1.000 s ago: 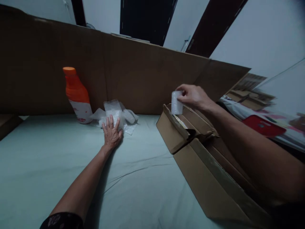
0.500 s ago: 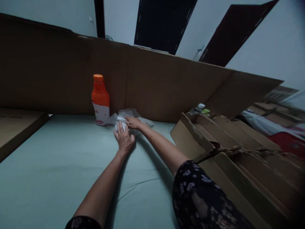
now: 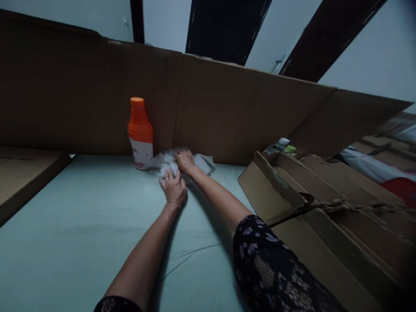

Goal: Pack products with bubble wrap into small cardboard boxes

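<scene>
A heap of clear bubble wrap (image 3: pixel 203 163) lies on the pale green sheet (image 3: pixel 81 225) against a tall cardboard wall. My left hand (image 3: pixel 173 189) rests flat on the near edge of the wrap, fingers spread. My right hand (image 3: pixel 185 160) lies on top of the wrap just behind it, pressing a small white wrapped item into the heap; the item is mostly hidden under the fingers. An orange bottle (image 3: pixel 140 133) with an orange cap and white label stands upright just left of the wrap.
A long open cardboard box (image 3: pixel 312 225) lies at the right, with a small bottle with a white cap (image 3: pixel 278 145) showing at its far end. A cardboard wall (image 3: pixel 227 117) closes the back. Flat cardboard (image 3: pixel 22 173) lies at the left.
My right hand left the box at the right, carried a small white wrapped item across, and now presses it on the bubble wrap. My left hand stayed on the wrap. The view shifted left.
</scene>
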`<state>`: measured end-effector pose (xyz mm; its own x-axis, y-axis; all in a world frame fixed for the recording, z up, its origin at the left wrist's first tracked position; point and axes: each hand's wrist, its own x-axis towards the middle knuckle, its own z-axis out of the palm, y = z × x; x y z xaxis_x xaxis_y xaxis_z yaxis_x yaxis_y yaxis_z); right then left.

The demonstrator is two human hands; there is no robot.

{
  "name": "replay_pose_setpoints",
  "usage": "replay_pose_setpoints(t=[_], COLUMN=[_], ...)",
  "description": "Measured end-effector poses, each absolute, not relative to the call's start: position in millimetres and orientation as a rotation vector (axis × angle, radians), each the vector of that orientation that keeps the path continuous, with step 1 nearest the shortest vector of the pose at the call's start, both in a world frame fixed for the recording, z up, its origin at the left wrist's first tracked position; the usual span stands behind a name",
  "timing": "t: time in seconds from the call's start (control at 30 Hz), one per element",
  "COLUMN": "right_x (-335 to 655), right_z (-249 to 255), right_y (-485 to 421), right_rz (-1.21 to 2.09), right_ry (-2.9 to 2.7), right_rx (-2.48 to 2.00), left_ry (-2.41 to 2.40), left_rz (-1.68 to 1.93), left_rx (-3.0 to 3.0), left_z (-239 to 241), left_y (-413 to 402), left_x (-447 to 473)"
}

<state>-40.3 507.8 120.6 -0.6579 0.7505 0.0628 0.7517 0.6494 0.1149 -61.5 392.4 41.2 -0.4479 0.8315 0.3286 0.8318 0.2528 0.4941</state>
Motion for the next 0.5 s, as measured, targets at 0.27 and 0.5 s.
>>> replay_pose_setpoints(t=[0.27,0.5], right_x=[-20.5,-6.2], right_z=[131.3,123.6], right_y=[492.5,476.5], right_rz=[-0.193,-0.089], right_ry=[-2.756,-2.831], right_rx=[-1.269,-1.218], left_ry=[-2.453,-2.403], left_rz=[-0.986,-1.024], left_rx=[-1.654,-1.657], left_z=[36.6,35.7], left_y=[393.8,392.8], left_x=[-62.8,-63.0])
